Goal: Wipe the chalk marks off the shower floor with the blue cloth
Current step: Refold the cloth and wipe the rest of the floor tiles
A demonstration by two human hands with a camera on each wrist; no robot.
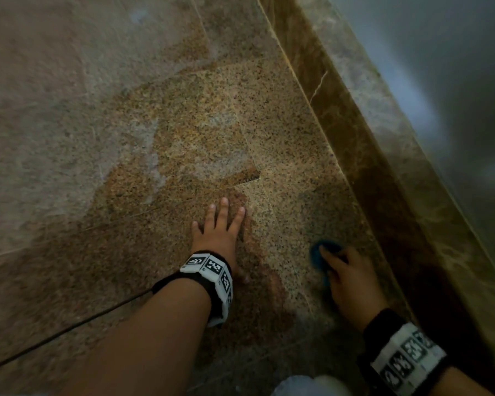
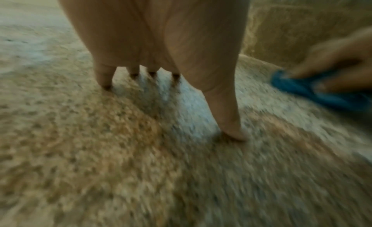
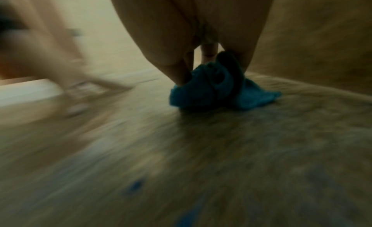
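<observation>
Right hand [image 1: 352, 277] seemingly grips blue cloth [image 1: 320, 257]; left hand [image 1: 220, 234] flat on floor [image 1: 155, 138].

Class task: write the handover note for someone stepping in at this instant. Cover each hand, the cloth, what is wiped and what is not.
Left hand: flat on the shower floor, fingers spread, holding nothing.
Right hand: grips the bunched blue cloth on the floor, near the stone curb.
Done: cannot tell.
Left: pale smears ahead to the left; blue spots in the right wrist view.
</observation>
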